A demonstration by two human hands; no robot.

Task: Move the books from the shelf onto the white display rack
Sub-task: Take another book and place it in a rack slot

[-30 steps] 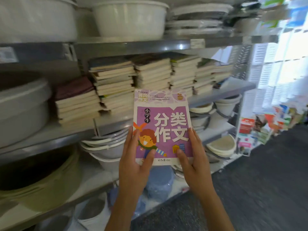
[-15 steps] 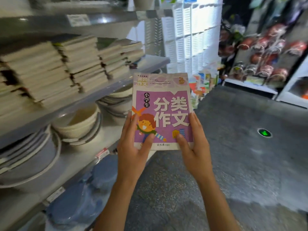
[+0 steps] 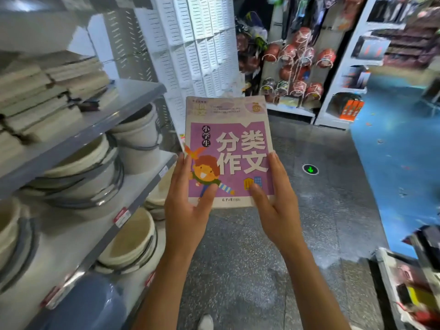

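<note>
- A purple-covered book [image 3: 228,151] is held upright in mid-air in front of the person, cover facing the camera, above the speckled grey floor [image 3: 250,258].
- The left hand [image 3: 188,210] grips the book's lower left edge, thumb laid across the cover, fingers up along its side.
- The right hand [image 3: 273,206] grips the lower right edge the same way, thumb on the cover near the bottom.
- To the left stands the grey shelf [image 3: 133,98], with stacks of books [image 3: 54,91] lying flat on it, well apart from the held book.
- Below those stacks, nested pale basins [image 3: 78,167] and buckets [image 3: 140,144] fill the lower shelves; a blue basin [image 3: 88,306] sits at the bottom left.
- Behind the held book rises a white slotted panel wall [image 3: 195,44]; the book covers its lower part.
- Farther back, balls in wire holders [image 3: 297,65] hang on a rack.
- A green arrow marker [image 3: 310,169] lies on the floor to the right of the book, beside a blue floor area [image 3: 400,151].
- A blurred cart or rack edge [image 3: 409,282] shows at the lower right; what it holds cannot be made out.
</note>
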